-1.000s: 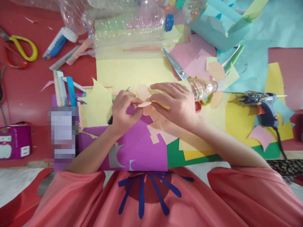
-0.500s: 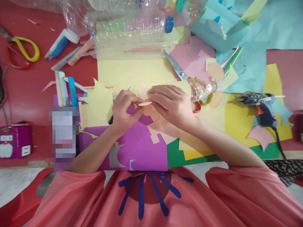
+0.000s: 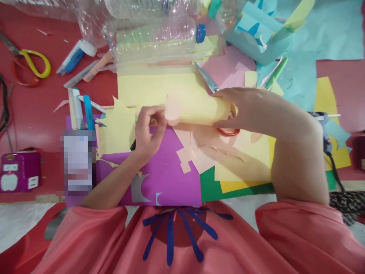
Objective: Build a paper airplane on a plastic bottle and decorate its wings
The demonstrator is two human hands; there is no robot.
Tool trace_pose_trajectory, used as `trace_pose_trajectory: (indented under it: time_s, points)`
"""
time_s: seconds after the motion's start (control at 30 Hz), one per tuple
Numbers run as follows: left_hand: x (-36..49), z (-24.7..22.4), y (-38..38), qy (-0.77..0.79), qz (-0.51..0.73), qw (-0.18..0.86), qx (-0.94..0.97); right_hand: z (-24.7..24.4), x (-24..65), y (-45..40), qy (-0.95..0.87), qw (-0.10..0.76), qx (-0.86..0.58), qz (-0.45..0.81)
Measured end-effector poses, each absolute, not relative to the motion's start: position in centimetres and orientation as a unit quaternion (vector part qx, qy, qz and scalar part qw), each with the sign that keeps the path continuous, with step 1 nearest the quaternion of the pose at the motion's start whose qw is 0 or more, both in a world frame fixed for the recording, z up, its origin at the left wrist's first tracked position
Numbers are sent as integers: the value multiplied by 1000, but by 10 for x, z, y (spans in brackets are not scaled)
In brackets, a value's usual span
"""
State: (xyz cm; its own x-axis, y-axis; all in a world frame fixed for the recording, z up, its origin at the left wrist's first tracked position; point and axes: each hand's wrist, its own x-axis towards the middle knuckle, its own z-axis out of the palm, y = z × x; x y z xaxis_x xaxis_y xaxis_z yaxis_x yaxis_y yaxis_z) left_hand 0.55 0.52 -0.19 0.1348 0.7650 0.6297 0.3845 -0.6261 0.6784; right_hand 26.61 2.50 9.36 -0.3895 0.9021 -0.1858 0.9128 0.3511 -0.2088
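A bottle wrapped in yellow paper (image 3: 199,108) lies sideways in front of me. My right hand (image 3: 236,106) is closed around its right end, hiding the clear neck. Pale peach paper (image 3: 172,108) covers the bottle's left end. There, the bent fingers of my left hand (image 3: 152,127) pinch the edge of a small peach paper piece, partly hidden by the fingertips. Scissors (image 3: 207,78) lie behind the bottle, and their red and yellow handles show beneath my right hand. Peach paper scraps (image 3: 196,152) lie just below the bottle.
Clear plastic bottles (image 3: 159,36) lie along the back. Purple paper (image 3: 171,171) covers the near side. At left are a phone (image 3: 76,161), markers (image 3: 74,108), a glue tube (image 3: 74,57) and other scissors (image 3: 35,62). A glue gun (image 3: 325,129) rests at right, partly behind my arm.
My right hand has left the small peach piece and moved right onto the wrapped bottle. The bottle has shifted left and its neck is now covered. My left hand stays nearly in place.
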Motion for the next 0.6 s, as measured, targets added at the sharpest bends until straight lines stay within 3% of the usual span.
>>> trace_pose_trajectory:
  time_s: [0.1,0.3,0.6]
  points:
    - [5,-1,1,396,526,189,729,89,255,23,781,10,611,-130]
    - [10,7,-1,291,398,145,858,59,225,15,793,-137,568,-173]
    - [-11,15,15,433,324,130,831,43,213,8,762,-175,577,-238]
